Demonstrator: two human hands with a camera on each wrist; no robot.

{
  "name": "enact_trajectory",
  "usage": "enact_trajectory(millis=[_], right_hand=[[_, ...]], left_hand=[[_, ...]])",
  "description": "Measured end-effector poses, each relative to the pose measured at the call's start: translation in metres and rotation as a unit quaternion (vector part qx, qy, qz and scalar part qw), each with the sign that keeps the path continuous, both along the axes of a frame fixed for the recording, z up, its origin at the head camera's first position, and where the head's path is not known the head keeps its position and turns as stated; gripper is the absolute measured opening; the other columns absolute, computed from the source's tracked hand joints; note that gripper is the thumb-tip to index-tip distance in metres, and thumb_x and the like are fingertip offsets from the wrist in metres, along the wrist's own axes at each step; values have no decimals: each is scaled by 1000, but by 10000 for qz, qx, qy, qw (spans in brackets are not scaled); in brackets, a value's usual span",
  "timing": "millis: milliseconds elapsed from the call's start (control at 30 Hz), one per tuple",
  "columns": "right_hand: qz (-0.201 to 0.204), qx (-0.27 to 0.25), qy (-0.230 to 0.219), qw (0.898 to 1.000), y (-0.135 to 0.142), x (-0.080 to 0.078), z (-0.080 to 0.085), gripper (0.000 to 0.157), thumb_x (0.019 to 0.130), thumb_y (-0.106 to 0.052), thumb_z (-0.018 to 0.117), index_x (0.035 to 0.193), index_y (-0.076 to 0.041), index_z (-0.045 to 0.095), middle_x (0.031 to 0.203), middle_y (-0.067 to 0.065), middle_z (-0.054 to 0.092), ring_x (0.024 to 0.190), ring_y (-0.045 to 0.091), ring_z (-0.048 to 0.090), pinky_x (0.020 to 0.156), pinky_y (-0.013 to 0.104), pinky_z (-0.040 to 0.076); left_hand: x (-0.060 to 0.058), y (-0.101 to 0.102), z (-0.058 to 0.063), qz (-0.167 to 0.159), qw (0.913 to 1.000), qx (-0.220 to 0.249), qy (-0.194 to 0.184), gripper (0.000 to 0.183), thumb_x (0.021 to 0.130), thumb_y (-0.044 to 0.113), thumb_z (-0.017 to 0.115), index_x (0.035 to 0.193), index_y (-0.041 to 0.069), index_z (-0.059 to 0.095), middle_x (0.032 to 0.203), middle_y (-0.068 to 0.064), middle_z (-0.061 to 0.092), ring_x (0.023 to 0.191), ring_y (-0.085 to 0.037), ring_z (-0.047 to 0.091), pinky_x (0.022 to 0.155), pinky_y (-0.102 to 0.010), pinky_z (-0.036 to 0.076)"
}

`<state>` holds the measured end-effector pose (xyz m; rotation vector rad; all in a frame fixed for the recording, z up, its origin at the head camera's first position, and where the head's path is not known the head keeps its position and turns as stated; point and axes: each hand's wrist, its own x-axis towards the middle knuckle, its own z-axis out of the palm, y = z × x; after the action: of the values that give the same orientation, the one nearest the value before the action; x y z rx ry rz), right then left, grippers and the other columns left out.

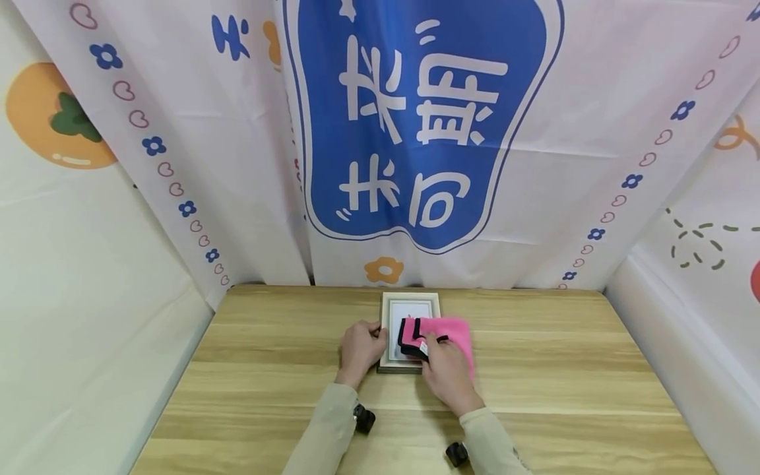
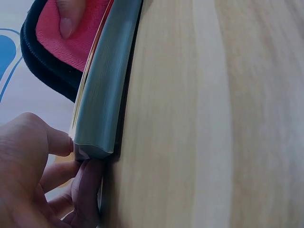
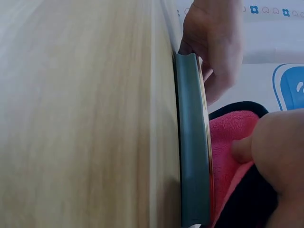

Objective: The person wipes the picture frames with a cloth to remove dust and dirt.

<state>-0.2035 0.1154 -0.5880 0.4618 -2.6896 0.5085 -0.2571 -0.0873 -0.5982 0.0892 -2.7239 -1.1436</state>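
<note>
A picture frame (image 1: 410, 297) with a pale border lies flat on the wooden table, near its far edge. My left hand (image 1: 359, 349) grips the frame's left side; in the left wrist view the thumb is at the top edge and fingers curl at the side. My right hand (image 1: 446, 373) holds a folded pink cloth (image 1: 456, 328) with black trim and a small white tag. The cloth lies over the right part of the frame's front, hiding much of the picture. In the right wrist view, the thumb presses on the pink cloth (image 3: 228, 130) beside the frame's grey-green side (image 3: 194, 142).
The wooden table (image 1: 267, 382) extends to both sides and toward me. Behind it hangs a printed white curtain (image 1: 249, 165) with a blue sign, and white panels (image 1: 77, 297) stand at the sides. Each wrist bears a small black camera (image 1: 363, 419).
</note>
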Motion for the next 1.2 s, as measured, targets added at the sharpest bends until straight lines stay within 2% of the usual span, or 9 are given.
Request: enact_trajectory(millis=[100,267,500,800,967,1200], right_hand=[[-44,-80,-92,9999,-2,0,0,41,80,-2,79,118,2,64,80,16,72,80,38,72,78,50,58],[-152,-180,-494,9985,-6,0,2,44,84,-5,79,125,-1,65,81,15,73,77,36,71,71,49,58],[-230,-446,-892,9948,-12,0,4,45,86,-8,77,129,-5,66,75,9,68,64,28,64,54,40,48],[-182,-648,-1034,9924,-22,0,3,37,89,-9,76,124,-5,66,77,9,68,65,24,63,55,38,48],[-122,-776,-1029,9916,-27,1,4,40,88,-8,75,127,-5,66,77,10,69,65,25,64,54,38,47],[-79,-938,-1202,9883,-32,1,6,34,93,-10,73,126,-5,66,78,9,70,67,23,65,56,38,49]], left_hand=[[0,0,-1,-3,10000,-23,12,25,92,26,78,113,14,85,87,2,80,79,-18,71,61,-36,53],[1,-1,0,-13,10000,-20,37,26,93,27,78,113,15,85,86,2,79,80,-20,71,62,-37,54],[1,-1,0,-19,9999,-100,8,26,92,28,79,114,15,85,89,1,81,79,-18,71,60,-36,53],[1,-1,1,6,9998,-196,40,24,92,27,77,113,16,85,92,-1,82,80,-22,73,58,-37,52],[1,-1,2,-3,9997,-216,107,22,93,24,77,112,16,85,97,-5,83,82,-26,75,61,-41,55],[1,0,2,24,10000,-79,-1,23,93,26,77,113,16,85,100,-7,83,86,-28,76,66,-43,57]])
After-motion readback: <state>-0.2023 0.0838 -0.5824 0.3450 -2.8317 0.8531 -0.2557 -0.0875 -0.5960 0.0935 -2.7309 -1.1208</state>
